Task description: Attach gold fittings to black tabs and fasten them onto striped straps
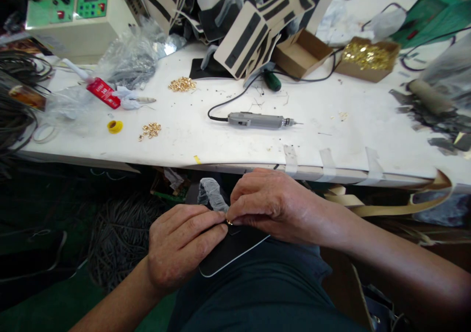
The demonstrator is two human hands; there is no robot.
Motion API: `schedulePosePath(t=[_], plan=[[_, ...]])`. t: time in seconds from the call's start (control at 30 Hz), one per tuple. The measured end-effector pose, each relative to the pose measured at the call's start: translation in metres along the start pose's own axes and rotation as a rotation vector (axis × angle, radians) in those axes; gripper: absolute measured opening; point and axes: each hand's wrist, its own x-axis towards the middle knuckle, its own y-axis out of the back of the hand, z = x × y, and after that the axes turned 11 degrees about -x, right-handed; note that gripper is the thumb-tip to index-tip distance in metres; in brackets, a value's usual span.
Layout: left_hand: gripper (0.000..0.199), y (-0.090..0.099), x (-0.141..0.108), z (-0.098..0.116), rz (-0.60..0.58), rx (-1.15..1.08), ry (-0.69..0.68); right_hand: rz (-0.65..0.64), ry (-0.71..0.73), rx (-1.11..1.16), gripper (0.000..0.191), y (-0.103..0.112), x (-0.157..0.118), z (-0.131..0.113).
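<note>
A black bag panel point(235, 248) with a pale edge lies over my lap, its handle point(213, 194) wrapped in clear plastic and standing up at the far side. My left hand point(187, 241) grips the panel, fingers extended together across its top; the thumb is hidden. Between the fingertips of both hands sits a small gold-coloured metal fitting point(229, 222), at the foot of the handle. The thumb and index finger of my right hand point(263, 202) pinch this fitting, with the other fingers curled. Its exact shape is mostly covered by the fingertips.
On the white table point(176, 148) ahead lie a grey electric screwdriver point(257, 121), gold fitting piles point(182, 84), a red glue bottle point(103, 92) and yellow tape point(115, 126). Striped panels point(243, 40) are heaped behind, beside cardboard boxes point(303, 52). Coiled cords point(117, 238) lie below left.
</note>
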Motion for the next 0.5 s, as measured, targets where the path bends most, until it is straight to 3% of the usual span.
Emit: schedulePosePath(t=[0.2,0.5], plan=[[0.012,-0.003,-0.002,0.002,0.01,-0.059,-0.004,-0.019,-0.029,0.178,0.007,-0.002,0.002,0.005],[0.022,-0.013,-0.003,0.0,0.024,-0.195,0.078,-0.045,0.072,-0.057,0.018,0.001,-0.001,-0.005]])
